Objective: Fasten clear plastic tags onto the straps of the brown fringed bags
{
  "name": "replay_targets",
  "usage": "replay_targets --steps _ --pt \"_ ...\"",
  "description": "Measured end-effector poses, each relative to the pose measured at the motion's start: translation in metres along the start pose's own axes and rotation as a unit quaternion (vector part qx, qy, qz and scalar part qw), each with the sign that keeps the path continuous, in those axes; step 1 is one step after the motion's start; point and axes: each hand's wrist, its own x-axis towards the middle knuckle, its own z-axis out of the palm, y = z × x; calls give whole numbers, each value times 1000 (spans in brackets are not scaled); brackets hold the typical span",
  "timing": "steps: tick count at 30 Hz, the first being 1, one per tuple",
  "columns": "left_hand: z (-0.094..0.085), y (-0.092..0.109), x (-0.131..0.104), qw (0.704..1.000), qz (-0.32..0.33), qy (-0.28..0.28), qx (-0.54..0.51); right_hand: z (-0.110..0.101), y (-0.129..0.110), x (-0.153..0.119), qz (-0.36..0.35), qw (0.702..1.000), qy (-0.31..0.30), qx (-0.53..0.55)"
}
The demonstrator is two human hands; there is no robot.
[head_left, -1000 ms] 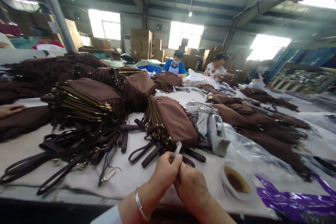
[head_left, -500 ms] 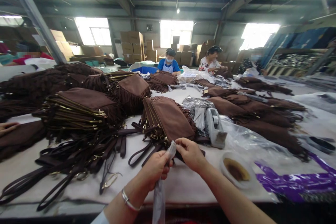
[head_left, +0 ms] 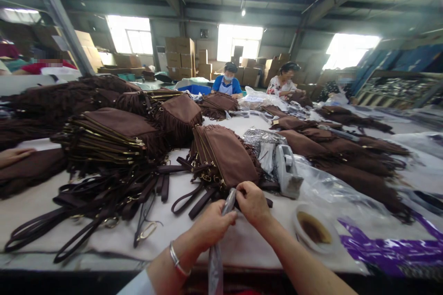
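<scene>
My left hand is closed around a long narrow strap wrapped in translucent greyish plastic. The strap's lower end hangs down past the table edge. At its upper end my right hand is pinched, fingers curled; whether it grips the plastic or something smaller is hidden. Just beyond both hands lies a stack of brown fringed pouches with gold zips and dark wrist loops. To the left, a taller pile of the same pouches has many dark straps spilling toward me.
Right of the pouches stands a tape dispenser beside a silvery packet. A bowl of brown liquid sits near my right forearm, with purple-printed plastic beyond. Another person's hand rests at far left. Co-workers sit across the table.
The view has shifted slightly, so the scene sits a little to the right. More of the wrapped strap's upper end shows above my left hand; both hands stay close together.
</scene>
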Motion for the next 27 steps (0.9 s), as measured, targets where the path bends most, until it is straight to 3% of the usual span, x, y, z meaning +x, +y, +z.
replay_targets --steps 3,7,10,13,16,21,27 --pt "0 -1 0 992 63 51 100 2 9 2 85 995 11 52" --pt "-3 -3 -4 958 113 99 244 -4 16 -5 165 979 45 109" --pt "-1 0 -6 921 100 108 360 -5 5 -21 232 948 -78 202" --pt "10 10 -7 878 60 114 461 3 -16 -33 296 872 -179 346" --pt "25 16 -10 839 45 146 522 12 -30 -29 307 838 -140 428" --pt "38 1 -17 795 80 185 572 19 -31 -4 356 825 -44 436" --pt "29 -8 -19 779 81 180 595 13 -17 2 350 834 -75 421"
